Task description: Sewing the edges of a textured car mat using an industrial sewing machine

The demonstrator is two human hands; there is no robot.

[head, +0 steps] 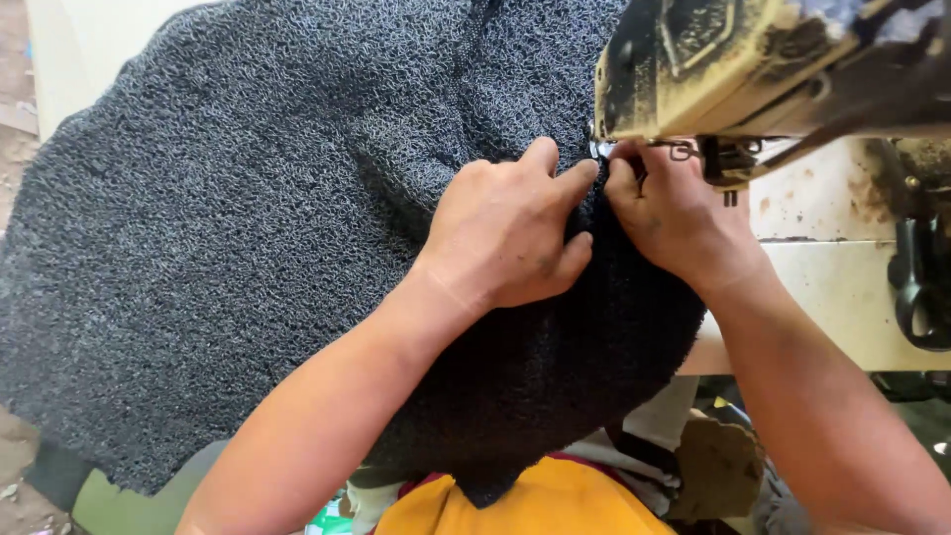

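left hand (505,233) and right hand (669,213) are both pinching the dark looped mat (248,228) under the sewing machine (753,69) head; stitched seam is hidden, progress cannot be told.

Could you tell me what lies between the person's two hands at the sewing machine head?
In the head view, a raised fold of the dark looped coil mat lies between the left hand and right hand, just below the worn yellow sewing machine head.

You get bright daylight from above; your hands cast soft shadows on the dark looped mat (248,228), the picture's corners bend slightly, and the sewing machine (753,59) looks blurred.
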